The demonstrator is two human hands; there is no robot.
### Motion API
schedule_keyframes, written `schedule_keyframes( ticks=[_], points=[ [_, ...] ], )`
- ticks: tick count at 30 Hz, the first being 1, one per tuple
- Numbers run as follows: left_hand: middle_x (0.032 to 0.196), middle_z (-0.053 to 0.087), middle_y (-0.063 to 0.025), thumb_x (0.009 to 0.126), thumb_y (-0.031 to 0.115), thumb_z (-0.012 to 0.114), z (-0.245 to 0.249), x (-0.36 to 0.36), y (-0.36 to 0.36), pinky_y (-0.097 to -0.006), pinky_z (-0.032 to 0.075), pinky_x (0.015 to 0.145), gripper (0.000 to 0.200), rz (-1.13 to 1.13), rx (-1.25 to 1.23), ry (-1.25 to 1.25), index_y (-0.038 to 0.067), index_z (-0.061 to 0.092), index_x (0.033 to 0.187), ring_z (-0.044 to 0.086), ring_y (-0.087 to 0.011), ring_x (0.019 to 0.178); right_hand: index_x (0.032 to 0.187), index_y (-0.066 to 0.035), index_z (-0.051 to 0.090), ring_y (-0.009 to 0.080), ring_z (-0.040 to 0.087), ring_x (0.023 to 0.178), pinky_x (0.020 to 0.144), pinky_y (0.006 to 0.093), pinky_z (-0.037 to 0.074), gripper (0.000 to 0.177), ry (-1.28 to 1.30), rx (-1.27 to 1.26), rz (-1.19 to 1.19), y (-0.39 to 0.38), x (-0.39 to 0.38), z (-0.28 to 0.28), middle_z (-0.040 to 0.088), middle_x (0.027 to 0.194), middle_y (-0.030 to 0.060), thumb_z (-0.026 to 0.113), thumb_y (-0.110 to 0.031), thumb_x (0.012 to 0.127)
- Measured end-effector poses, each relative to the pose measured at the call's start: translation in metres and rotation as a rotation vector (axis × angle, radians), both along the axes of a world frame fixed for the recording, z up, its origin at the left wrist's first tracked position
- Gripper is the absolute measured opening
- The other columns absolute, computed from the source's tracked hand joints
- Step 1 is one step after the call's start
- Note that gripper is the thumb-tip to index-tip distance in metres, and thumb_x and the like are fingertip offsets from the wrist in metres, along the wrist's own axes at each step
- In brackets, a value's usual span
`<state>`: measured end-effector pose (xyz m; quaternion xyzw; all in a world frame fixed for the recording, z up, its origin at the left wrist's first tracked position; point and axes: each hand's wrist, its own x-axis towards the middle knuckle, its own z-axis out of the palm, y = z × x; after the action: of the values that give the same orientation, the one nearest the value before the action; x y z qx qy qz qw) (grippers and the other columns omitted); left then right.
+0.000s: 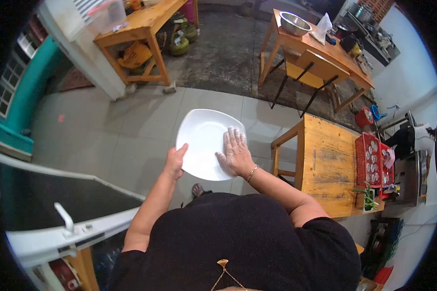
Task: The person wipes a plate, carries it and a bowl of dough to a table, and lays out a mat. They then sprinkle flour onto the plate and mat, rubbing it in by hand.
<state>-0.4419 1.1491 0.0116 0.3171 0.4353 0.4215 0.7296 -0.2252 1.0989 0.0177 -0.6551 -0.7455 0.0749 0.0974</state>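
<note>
A white plate with rounded corners (199, 145) is held out in front of my body, above the tiled floor. My left hand (176, 160) grips its left edge, thumb on top and the other fingers underneath. Across the right side of the plate lies my right hand (235, 154), flat, with its fingers stretched out and its palm down. White powder coats the fingers of that hand. Whatever is under the right palm is hidden.
To the right stands a wooden table (325, 165) with a red basket of jars (369, 160). Farther off, a chair (313, 72) stands by another table with a metal bowl (295, 24). A white-framed door (82, 228) is at my left, near a wooden table (141, 29).
</note>
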Motion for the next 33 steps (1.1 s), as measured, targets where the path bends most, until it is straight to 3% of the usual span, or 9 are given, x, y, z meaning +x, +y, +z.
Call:
schedule_keyframes(
  ticks=[5,9,11,12,15,17,20,30,33],
  points=[
    [0.097,0.06,-0.0129,0.088,0.031,0.053,0.021,0.069,0.072,-0.0316,0.05,0.073,0.041,-0.369,-0.058,0.012,-0.005,0.051,0.106,0.06,-0.0197,0.084,0.136,0.003,0.019,0.0363,0.005,0.134,0.109,0.0409,0.005,0.067,0.158,0.159,-0.152,0.063,0.003,0.024,0.009,0.143,0.0258,0.042,-0.036,0.087],
    [0.095,0.06,-0.0117,0.088,0.036,0.053,0.001,0.114,0.127,-0.0323,0.049,0.072,0.043,-0.324,-0.104,-0.041,-0.004,0.052,0.104,0.06,-0.0195,0.082,0.131,0.0,0.033,0.0373,0.026,0.128,0.107,0.0406,0.02,0.05,0.246,-0.048,0.221,0.097,0.02,0.029,0.027,0.138,0.0233,0.035,-0.03,0.092],
    [0.104,0.057,-0.0151,0.09,0.033,0.048,-0.024,0.129,0.163,-0.0375,0.049,0.079,0.043,-0.196,-0.145,-0.011,-0.005,0.047,0.111,0.058,-0.0242,0.093,0.126,-0.003,0.042,0.0346,0.03,0.127,0.106,0.0393,0.023,0.044,0.389,-0.001,0.275,0.11,0.036,0.014,0.034,0.135,0.0208,0.037,-0.03,0.092],
    [0.097,0.06,-0.0125,0.088,0.029,0.054,-0.033,0.137,0.177,-0.0337,0.048,0.074,0.039,-0.13,-0.102,-0.065,-0.005,0.05,0.106,0.059,-0.0205,0.087,0.126,-0.003,0.042,0.0346,0.03,0.127,0.106,0.0393,0.023,0.044,0.385,0.0,0.264,0.118,0.049,0.01,0.034,0.135,0.0208,0.037,-0.03,0.092],
    [0.1,0.059,-0.0155,0.086,0.015,0.054,-0.047,0.149,0.229,-0.0348,0.048,0.078,0.034,-0.024,-0.062,0.008,-0.008,0.048,0.109,0.059,-0.0243,0.087,0.119,-0.004,0.051,0.0297,0.038,0.122,0.102,0.0373,0.031,0.039,0.455,-0.17,0.173,0.152,0.11,0.009,0.044,0.129,0.0156,0.039,-0.029,0.091],
    [0.101,0.059,-0.0159,0.084,0.012,0.055,-0.048,0.145,0.252,-0.0353,0.049,0.079,0.033,-0.024,-0.064,0.075,-0.008,0.048,0.11,0.059,-0.0245,0.087,0.103,-0.002,0.06,0.0297,0.054,0.103,0.088,0.0378,0.043,0.032,0.343,-0.455,-0.113,0.176,0.155,0.01,0.058,0.109,0.0165,0.045,-0.027,0.088],
    [0.101,0.059,-0.0168,0.08,0.005,0.056,-0.042,0.147,0.289,-0.0363,0.049,0.077,0.033,0.009,-0.048,0.118,-0.01,0.048,0.109,0.06,-0.0255,0.088,0.089,-0.002,0.063,0.0335,0.059,0.083,0.073,0.0401,0.048,0.026,0.531,-0.079,-0.378,0.2,0.213,0.013,0.063,0.09,0.0165,0.051,-0.025,0.085],
    [0.11,0.054,-0.0207,0.084,0.005,0.047,-0.106,0.113,0.402,-0.0402,0.047,0.081,0.037,0.224,-0.269,0.203,-0.013,0.042,0.116,0.056,-0.0306,0.095,0.089,-0.003,0.064,0.0324,0.059,0.083,0.075,0.0387,0.047,0.024,0.57,-0.041,-0.539,0.314,0.32,0.023,0.063,0.086,0.017,0.055,-0.024,0.08],
    [0.115,0.051,-0.0203,0.086,0.007,0.042,-0.133,0.096,0.463,-0.043,0.045,0.084,0.04,0.094,-0.345,0.228,-0.011,0.038,0.122,0.053,-0.0321,0.102,0.089,-0.002,0.064,0.0327,0.059,0.084,0.076,0.0388,0.047,0.026,0.537,-0.106,-0.511,0.341,0.34,0.015,0.063,0.088,0.0175,0.054,-0.025,0.08]
  ],
)
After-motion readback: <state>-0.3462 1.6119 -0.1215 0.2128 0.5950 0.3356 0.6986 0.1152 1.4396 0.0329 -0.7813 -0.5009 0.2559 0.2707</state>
